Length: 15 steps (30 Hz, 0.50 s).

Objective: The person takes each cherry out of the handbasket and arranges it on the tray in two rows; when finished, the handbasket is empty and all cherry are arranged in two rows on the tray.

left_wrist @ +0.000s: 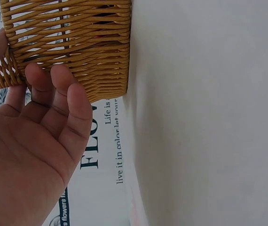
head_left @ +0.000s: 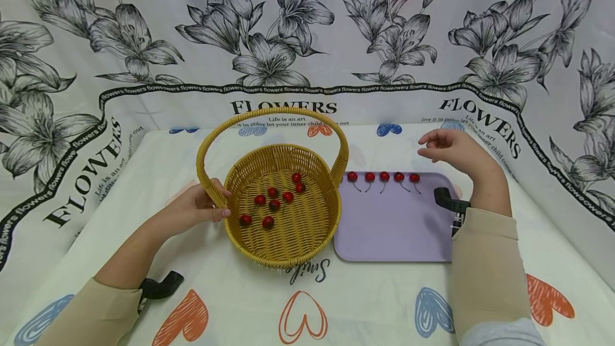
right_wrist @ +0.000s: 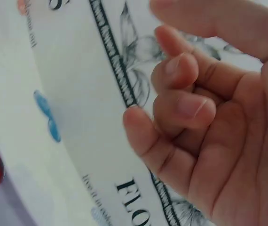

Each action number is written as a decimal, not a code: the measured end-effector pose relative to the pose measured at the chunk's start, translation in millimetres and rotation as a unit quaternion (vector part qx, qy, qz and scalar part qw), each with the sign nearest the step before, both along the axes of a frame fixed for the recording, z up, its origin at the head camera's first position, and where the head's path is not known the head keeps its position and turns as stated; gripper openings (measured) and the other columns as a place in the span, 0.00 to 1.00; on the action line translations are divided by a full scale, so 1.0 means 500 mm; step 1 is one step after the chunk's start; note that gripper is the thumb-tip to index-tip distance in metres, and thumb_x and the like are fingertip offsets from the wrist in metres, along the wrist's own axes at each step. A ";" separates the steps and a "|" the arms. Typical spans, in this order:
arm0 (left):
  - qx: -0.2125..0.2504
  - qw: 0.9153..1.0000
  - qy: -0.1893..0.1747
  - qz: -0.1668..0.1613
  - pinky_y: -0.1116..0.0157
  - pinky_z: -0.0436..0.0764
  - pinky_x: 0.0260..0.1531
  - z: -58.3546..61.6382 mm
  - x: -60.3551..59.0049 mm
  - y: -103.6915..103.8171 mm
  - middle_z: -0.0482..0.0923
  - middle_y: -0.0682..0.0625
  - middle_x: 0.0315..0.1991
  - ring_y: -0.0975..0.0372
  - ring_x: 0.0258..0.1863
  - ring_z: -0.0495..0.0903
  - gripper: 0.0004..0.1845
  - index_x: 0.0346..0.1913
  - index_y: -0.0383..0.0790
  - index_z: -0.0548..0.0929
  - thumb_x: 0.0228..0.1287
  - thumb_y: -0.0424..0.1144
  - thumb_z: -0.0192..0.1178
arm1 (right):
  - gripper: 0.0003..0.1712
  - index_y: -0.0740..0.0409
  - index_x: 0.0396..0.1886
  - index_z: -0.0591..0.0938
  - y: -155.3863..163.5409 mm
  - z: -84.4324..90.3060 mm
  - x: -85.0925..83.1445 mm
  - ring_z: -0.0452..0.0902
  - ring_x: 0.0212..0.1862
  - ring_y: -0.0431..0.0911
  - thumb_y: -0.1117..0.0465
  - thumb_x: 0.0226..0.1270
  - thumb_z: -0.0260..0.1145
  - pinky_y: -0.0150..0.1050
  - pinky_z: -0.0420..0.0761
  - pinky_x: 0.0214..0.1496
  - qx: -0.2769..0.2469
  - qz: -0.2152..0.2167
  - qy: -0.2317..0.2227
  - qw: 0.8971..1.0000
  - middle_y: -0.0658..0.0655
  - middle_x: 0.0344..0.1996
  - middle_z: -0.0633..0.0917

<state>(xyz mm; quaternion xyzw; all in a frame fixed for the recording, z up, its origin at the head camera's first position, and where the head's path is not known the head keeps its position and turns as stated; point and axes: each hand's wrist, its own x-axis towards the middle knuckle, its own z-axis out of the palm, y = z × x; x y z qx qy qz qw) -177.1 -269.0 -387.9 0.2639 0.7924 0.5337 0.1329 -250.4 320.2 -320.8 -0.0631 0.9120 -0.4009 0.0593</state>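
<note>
My left hand [head_left: 196, 207] grips the left side of a yellow-brown wicker basket [head_left: 283, 256] where its arched handle [head_left: 205, 146] meets the rim. Thumb and fingers sit on either side of that handle foot, as the left wrist view also shows. Inside the basket lie several red cherries [head_left: 267, 222], scattered over the woven bottom. A lilac tray [head_left: 394, 228] stands to the right, with a row of stemmed cherries [head_left: 384, 176] along its far edge. Above the tray's far right corner hovers my right hand [head_left: 454, 148], its fingers loosely bent with nothing between them.
The basket's right side overlaps the tray's left edge in the head view. A white cloth [head_left: 240, 303] printed with hearts covers the table. Behind it hangs a flower-patterned curtain [head_left: 331, 57], which also closes off both sides.
</note>
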 end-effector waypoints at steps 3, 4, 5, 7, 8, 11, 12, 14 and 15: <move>0.000 1.000 -0.001 0.000 0.61 0.81 0.30 0.000 0.001 -0.001 0.79 0.44 0.37 0.58 0.29 0.78 0.16 0.53 0.25 0.73 0.68 0.27 0.65 | 0.23 0.59 0.56 0.80 -0.018 0.022 0.016 0.78 0.39 0.44 0.50 0.70 0.72 0.34 0.77 0.44 -0.028 -0.003 0.030 0.999 0.51 0.34 0.80; 0.000 1.000 -0.001 0.001 0.61 0.81 0.30 -0.001 0.001 -0.001 0.79 0.44 0.37 0.58 0.29 0.78 0.16 0.53 0.25 0.73 0.68 0.27 0.65 | 0.22 0.59 0.56 0.81 -0.025 0.029 0.021 0.78 0.39 0.44 0.51 0.70 0.72 0.33 0.77 0.43 -0.041 -0.001 0.039 0.998 0.51 0.34 0.80; 0.000 1.000 -0.002 0.001 0.61 0.81 0.30 -0.001 0.001 -0.001 0.79 0.44 0.37 0.58 0.29 0.78 0.16 0.53 0.25 0.73 0.68 0.27 0.65 | 0.21 0.59 0.55 0.81 -0.032 0.035 0.026 0.77 0.39 0.44 0.52 0.70 0.73 0.33 0.78 0.43 -0.052 0.002 0.049 0.997 0.51 0.34 0.79; -0.001 1.000 -0.003 0.002 0.61 0.81 0.30 -0.001 0.001 -0.002 0.79 0.44 0.37 0.58 0.29 0.78 0.16 0.53 0.26 0.73 0.68 0.27 0.65 | 0.20 0.58 0.55 0.82 -0.048 0.047 0.036 0.76 0.39 0.44 0.54 0.70 0.73 0.33 0.78 0.42 -0.068 0.012 0.066 0.995 0.51 0.34 0.79; -0.002 1.000 -0.003 0.002 0.61 0.81 0.30 -0.001 0.000 -0.002 0.79 0.44 0.37 0.58 0.29 0.78 0.16 0.53 0.26 0.73 0.68 0.27 0.65 | 0.19 0.58 0.55 0.83 -0.056 0.052 0.041 0.75 0.39 0.45 0.55 0.69 0.73 0.33 0.78 0.41 -0.078 0.018 0.074 0.994 0.51 0.33 0.78; -0.003 1.000 0.000 0.002 0.61 0.81 0.30 -0.001 0.000 -0.001 0.79 0.44 0.38 0.57 0.29 0.78 0.16 0.53 0.26 0.73 0.68 0.27 0.66 | 0.16 0.57 0.54 0.84 -0.083 0.066 0.057 0.74 0.37 0.45 0.58 0.69 0.73 0.33 0.77 0.39 -0.101 0.040 0.098 0.989 0.52 0.32 0.78; -0.004 1.000 0.000 0.002 0.61 0.81 0.30 -0.001 -0.001 -0.001 0.79 0.43 0.38 0.57 0.29 0.78 0.16 0.53 0.26 0.73 0.68 0.27 0.66 | 0.16 0.57 0.54 0.84 -0.092 0.071 0.062 0.74 0.37 0.44 0.60 0.69 0.73 0.34 0.76 0.37 -0.108 0.049 0.107 0.987 0.52 0.32 0.78; -0.004 1.000 0.001 0.002 0.61 0.81 0.30 -0.001 -0.001 -0.001 0.79 0.43 0.38 0.57 0.29 0.79 0.16 0.53 0.26 0.74 0.68 0.27 0.66 | 0.14 0.57 0.53 0.84 -0.110 0.079 0.072 0.73 0.36 0.44 0.63 0.69 0.72 0.34 0.75 0.36 -0.129 0.070 0.120 0.982 0.52 0.32 0.77; -0.003 1.000 0.000 0.002 0.61 0.81 0.31 -0.001 -0.001 -0.001 0.79 0.43 0.38 0.57 0.29 0.79 0.16 0.53 0.26 0.74 0.68 0.27 0.66 | 0.14 0.57 0.53 0.85 -0.118 0.082 0.078 0.73 0.36 0.44 0.65 0.69 0.72 0.33 0.75 0.35 -0.140 0.082 0.125 0.979 0.52 0.32 0.77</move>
